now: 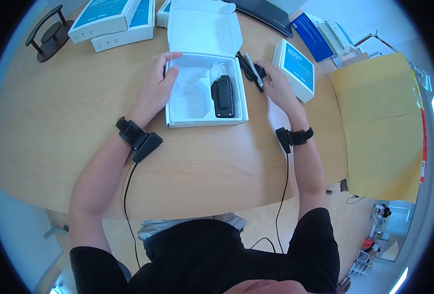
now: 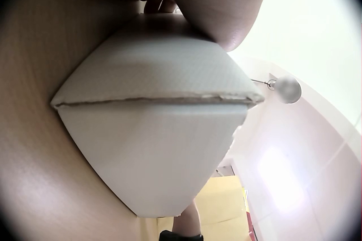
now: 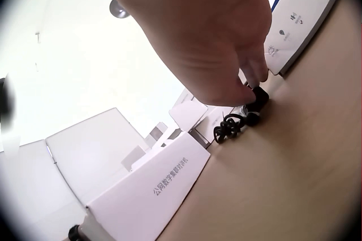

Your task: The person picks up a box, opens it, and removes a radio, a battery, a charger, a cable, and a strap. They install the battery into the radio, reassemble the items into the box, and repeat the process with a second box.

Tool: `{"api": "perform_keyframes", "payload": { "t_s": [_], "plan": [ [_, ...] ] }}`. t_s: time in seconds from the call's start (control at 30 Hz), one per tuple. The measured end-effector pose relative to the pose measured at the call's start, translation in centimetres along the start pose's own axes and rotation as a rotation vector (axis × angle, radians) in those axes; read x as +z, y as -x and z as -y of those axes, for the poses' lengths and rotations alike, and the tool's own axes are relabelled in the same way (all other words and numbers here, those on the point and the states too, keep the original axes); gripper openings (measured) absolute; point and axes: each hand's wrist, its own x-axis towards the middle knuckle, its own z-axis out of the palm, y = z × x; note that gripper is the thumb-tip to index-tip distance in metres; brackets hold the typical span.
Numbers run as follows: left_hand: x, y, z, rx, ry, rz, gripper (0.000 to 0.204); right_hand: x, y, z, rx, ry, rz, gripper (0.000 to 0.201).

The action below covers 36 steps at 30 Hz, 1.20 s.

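Note:
An open white box (image 1: 207, 120) stands on the table with its lid (image 1: 204, 27) folded back. In its inner tray (image 1: 190, 100) lies a black two-way radio (image 1: 223, 98), on the right side. My left hand (image 1: 155, 85) holds the box's left wall, thumb over the rim and fingers at the far left corner. Just right of the box, my right hand (image 1: 278, 87) pinches a small black block (image 3: 259, 100) with its fingertips, close over the table. A bundled black cable (image 3: 227, 128) lies beside the block. A slim white piece (image 1: 252, 62) lies along the cable in the head view.
A white-and-blue box (image 1: 295, 68) stands right of my right hand. Similar boxes (image 1: 124, 39) are stacked at the back left, near a dark stand (image 1: 50, 36). A black laptop-like slab (image 1: 263, 14) lies at the back; a yellow board (image 1: 381, 127) flanks the right edge.

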Motion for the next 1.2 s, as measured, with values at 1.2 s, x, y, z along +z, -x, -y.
{"api": "perform_keyframes", "payload": {
  "t_s": [1.2],
  "plan": [
    [0.3,0.1,0.0,0.065,0.009,-0.058,0.035,5.1,-2.9,15.8,-0.521,-0.112,0.320,0.027]
  ]
}}
